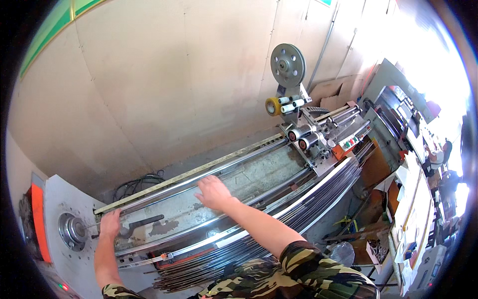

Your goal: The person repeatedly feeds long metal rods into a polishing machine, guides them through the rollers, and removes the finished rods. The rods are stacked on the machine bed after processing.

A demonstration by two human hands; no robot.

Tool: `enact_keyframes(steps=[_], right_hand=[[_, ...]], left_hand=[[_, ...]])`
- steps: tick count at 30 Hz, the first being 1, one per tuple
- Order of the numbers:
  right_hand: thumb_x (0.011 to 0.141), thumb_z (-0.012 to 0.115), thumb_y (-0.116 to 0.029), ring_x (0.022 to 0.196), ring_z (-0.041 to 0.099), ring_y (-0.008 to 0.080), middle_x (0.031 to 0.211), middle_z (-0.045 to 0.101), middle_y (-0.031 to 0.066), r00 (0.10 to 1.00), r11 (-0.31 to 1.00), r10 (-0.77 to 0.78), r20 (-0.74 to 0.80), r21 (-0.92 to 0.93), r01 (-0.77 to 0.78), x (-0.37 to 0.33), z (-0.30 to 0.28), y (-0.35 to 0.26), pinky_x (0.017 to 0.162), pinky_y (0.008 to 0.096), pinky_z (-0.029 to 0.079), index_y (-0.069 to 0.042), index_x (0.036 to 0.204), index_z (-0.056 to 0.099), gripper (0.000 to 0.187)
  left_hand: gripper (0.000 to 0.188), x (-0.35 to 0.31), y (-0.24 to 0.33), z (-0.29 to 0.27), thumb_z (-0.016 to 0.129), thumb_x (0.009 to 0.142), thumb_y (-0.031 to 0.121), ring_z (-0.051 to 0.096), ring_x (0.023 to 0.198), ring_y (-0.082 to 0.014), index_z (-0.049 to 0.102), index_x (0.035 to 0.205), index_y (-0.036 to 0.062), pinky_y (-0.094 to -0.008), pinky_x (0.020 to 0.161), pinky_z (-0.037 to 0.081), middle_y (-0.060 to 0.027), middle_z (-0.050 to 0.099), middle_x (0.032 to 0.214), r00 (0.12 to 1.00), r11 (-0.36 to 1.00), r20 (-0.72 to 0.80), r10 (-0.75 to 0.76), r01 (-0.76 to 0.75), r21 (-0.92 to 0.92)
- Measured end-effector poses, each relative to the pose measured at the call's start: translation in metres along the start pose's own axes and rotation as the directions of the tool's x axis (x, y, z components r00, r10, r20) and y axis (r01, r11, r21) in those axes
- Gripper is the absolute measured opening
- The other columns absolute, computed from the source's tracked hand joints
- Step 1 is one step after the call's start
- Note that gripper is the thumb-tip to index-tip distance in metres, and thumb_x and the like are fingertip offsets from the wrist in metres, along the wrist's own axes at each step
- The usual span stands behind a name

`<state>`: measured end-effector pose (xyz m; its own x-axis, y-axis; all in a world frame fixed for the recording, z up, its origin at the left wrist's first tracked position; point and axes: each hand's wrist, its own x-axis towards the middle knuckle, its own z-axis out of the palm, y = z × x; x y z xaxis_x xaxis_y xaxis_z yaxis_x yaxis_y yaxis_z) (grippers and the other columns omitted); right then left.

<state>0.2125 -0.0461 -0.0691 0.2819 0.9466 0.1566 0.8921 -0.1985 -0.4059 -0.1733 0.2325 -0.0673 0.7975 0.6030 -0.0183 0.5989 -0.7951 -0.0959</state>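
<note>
A thin metal rod (159, 201) runs out of the round chuck (73, 230) on the left end plate, along a long machine bed (174, 219). Close to the chuck, my left hand (110, 223) is closed around this rod, its fingertips partly hidden. Farther right, my right hand (214, 193) reaches across the bed with fingers and thumb bent about the same rod. A black-handled lever or wrench (142, 224) lies on the bed between my hands.
At the bed's far right stands a carriage with rollers (303, 137), a grey wheel (288, 66) and a yellow tape roll (272, 106). A bundle of thin rods (279, 231) lies along the near side. Black cable (139, 185) coils by the wall. Another person sits far right.
</note>
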Motion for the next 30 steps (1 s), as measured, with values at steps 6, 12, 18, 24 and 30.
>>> enact_keyframes(steps=[6,12,18,24,30], right_hand=[[0.091,0.062,-0.032,0.112,0.058,0.0344,0.113,0.066,0.0163,0.986,0.989,-0.145,-0.078,-0.015,0.145,0.02,0.038,-0.023,0.101,0.0447,0.044,-0.002,0.112,0.063,0.037],[0.09,0.063,-0.025,0.108,0.063,0.0305,0.106,0.07,0.0115,0.989,0.989,-0.116,0.093,-0.078,0.123,0.033,0.023,-0.014,0.101,0.0444,0.042,-0.007,0.116,0.063,0.031],[0.087,0.057,-0.012,0.1,0.068,0.0269,0.094,0.073,0.0092,1.0,0.974,0.008,-0.022,-0.228,-0.013,-0.03,-0.048,0.076,0.107,0.0473,0.038,-0.017,0.098,0.074,0.021],[0.079,0.065,-0.013,0.097,0.066,0.0228,0.089,0.072,0.0029,0.957,0.954,0.226,-0.181,-0.158,-0.255,-0.233,-0.114,0.143,0.109,0.0455,0.037,-0.014,0.084,0.075,0.011],[0.066,0.073,-0.004,0.099,0.064,0.0272,0.095,0.072,0.0054,0.862,0.844,0.485,-0.148,-0.177,-0.506,-0.343,-0.075,0.195,0.104,0.0456,0.042,-0.009,0.083,0.074,0.018]], left_hand=[[0.03,0.004,-0.046,0.03,0.054,0.083,0.005,0.064,0.09,-0.0394,0.062,0.113,0.0069,-0.0506,0.082,0.049,-0.0173,0.067,0.094,0.994,1.0,-0.106,-0.008,0.011,0.026],[0.03,0.007,-0.068,0.033,0.057,0.083,0.004,0.064,0.09,-0.0399,0.062,0.112,0.006,-0.0515,0.08,0.049,-0.0192,0.068,0.096,0.983,0.987,0.109,-0.146,0.137,0.088],[0.025,0.005,0.059,0.005,0.067,0.081,0.005,0.064,0.087,-0.0398,0.063,0.106,0.0062,-0.0497,0.079,0.05,-0.0184,0.068,0.095,0.98,0.95,-0.177,-0.09,0.031,-0.31],[0.016,-0.095,0.253,0.01,0.072,0.084,0.015,0.066,0.085,-0.0339,0.067,0.098,0.0082,-0.0434,0.073,0.053,-0.013,0.068,0.091,0.96,0.785,-0.127,0.248,-0.276,-0.555],[0.02,-0.126,0.356,0.035,0.072,0.086,0.024,0.067,0.085,-0.0281,0.07,0.098,0.0082,-0.0396,0.071,0.054,-0.007,0.068,0.092,0.908,0.768,0.087,0.409,-0.291,-0.571]])
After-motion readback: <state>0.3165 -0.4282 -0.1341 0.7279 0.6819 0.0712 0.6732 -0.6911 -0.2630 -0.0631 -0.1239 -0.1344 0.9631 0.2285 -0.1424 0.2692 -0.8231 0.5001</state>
